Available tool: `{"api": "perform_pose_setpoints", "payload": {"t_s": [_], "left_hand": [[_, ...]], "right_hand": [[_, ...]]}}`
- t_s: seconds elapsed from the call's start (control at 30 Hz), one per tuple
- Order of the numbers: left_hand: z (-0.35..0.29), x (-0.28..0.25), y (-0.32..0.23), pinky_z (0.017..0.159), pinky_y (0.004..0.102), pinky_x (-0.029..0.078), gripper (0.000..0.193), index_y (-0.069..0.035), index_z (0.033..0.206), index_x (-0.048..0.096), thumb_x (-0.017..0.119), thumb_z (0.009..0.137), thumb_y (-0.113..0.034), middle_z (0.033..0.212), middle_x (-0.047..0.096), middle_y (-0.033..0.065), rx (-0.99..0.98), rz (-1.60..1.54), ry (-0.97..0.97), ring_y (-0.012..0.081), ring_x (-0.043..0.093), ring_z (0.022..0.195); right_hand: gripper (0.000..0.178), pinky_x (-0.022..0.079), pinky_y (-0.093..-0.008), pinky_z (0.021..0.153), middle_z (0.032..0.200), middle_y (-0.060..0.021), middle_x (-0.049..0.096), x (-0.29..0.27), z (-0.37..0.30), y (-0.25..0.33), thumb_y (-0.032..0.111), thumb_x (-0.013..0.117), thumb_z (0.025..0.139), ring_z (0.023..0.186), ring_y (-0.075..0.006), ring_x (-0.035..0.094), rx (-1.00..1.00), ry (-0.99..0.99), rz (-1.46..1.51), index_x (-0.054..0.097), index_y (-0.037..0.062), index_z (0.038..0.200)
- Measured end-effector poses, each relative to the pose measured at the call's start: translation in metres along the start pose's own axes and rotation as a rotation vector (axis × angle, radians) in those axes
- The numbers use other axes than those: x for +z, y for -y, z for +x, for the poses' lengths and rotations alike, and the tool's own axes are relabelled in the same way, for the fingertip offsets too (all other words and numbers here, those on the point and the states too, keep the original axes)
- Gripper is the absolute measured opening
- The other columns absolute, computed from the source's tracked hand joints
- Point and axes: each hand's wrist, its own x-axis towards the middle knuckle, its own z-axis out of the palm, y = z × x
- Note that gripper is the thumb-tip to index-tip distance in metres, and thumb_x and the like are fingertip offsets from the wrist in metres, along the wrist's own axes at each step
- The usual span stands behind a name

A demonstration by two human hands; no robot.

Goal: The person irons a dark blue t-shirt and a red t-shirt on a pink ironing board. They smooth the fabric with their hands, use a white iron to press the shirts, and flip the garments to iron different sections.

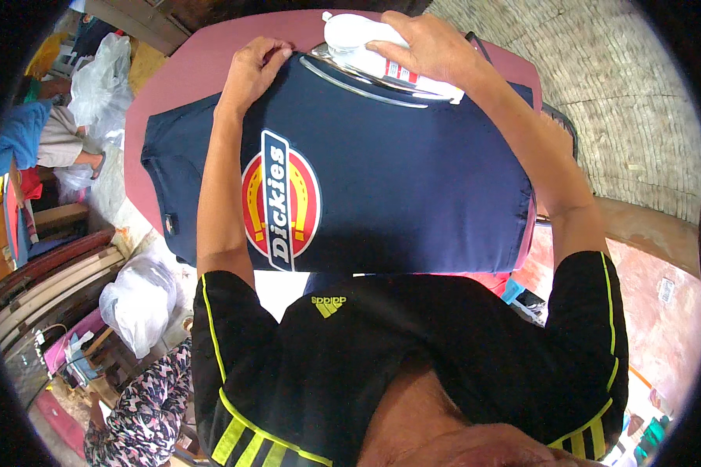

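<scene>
A navy T-shirt [413,179] with a round red and yellow print lies spread over a maroon ironing board [202,66]. My right hand [428,47] grips the handle of a white clothes iron [350,35] at the far edge of the shirt. The iron's shiny soleplate rests on or right at the cloth; I cannot tell whether it touches. Thumb and fingertips together, my left hand [255,70] pinches the shirt's far edge, just left of the iron.
Clear plastic bags [139,300] lie on the floor to the left, near stacked boards [54,276]. Another person's leg [70,140] shows at the far left, and someone in patterned clothing [144,412] is at the lower left. A woven wall [607,93] stands at the right.
</scene>
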Motion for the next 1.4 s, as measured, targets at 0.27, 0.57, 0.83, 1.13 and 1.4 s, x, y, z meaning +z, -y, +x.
{"api": "perform_pose_setpoints", "payload": {"t_s": [0.27, 0.57, 0.83, 1.13, 1.4], "left_hand": [[-0.019, 0.006, 0.004, 0.074, 0.0342, 0.054, 0.016, -0.005, 0.102, 0.073, 0.074, 0.087, -0.011, 0.094, 0.068, 0.0123, 0.029, 0.077, -0.141, 0.0258, 0.068, 0.082], [-0.077, -0.063, 0.021, 0.098, 0.0557, 0.042, 0.049, -0.016, 0.125, 0.066, 0.074, 0.086, -0.044, 0.13, 0.061, 0.0126, -0.079, 0.658, -0.25, 0.0367, 0.054, 0.122], [-0.116, -0.149, 0.05, 0.091, 0.0508, 0.049, 0.084, -0.002, 0.111, 0.069, 0.07, 0.072, -0.077, 0.112, 0.069, 0.0183, -0.736, 0.86, -0.316, 0.0354, 0.066, 0.109], [-0.137, -0.177, 0.115, 0.083, 0.0381, 0.052, 0.038, -0.01, 0.117, 0.071, 0.066, 0.094, -0.041, 0.103, 0.074, 0.0134, -0.518, 0.338, -0.31, 0.0282, 0.071, 0.095], [-0.142, -0.169, 0.099, 0.092, 0.037, 0.052, 0.037, -0.006, 0.118, 0.07, 0.067, 0.094, -0.033, 0.113, 0.073, 0.017, -0.592, 0.42, -0.348, 0.0303, 0.07, 0.106]], "right_hand": [[0.047, 0.052, -0.048, 0.073, 0.088, -0.0262, 0.068, 0.001, -0.015, 0.011, 0.045, 0.064, 0.095, 0.08, -0.0417, 0.067, -0.041, -0.079, 0.081, 0.063, 0.0004, 0.108], [0.043, 0.052, -0.0472, 0.068, 0.082, -0.0231, 0.069, -0.007, -0.034, 0.016, 0.044, 0.065, 0.095, 0.075, -0.0404, 0.068, -0.011, -0.026, 0.1, 0.063, 0.0025, 0.106], [0.038, 0.054, -0.0469, 0.069, 0.089, -0.0206, 0.07, 0.005, -0.011, 0.03, 0.044, 0.065, 0.095, 0.08, -0.0394, 0.069, -0.139, -0.191, 0.095, 0.064, 0.0078, 0.107], [0.038, 0.054, -0.0511, 0.069, 0.085, -0.0259, 0.068, 0.006, 0.05, 0.082, 0.037, 0.069, 0.09, 0.082, -0.0438, 0.068, -0.427, -0.074, 0.106, 0.058, 0.001, 0.098], [0.038, 0.053, -0.0542, 0.07, 0.083, -0.0275, 0.067, 0.022, 0.104, 0.161, 0.038, 0.066, 0.092, 0.083, -0.0464, 0.067, -0.495, -0.044, 0.087, 0.058, 0.0012, 0.096]]}}
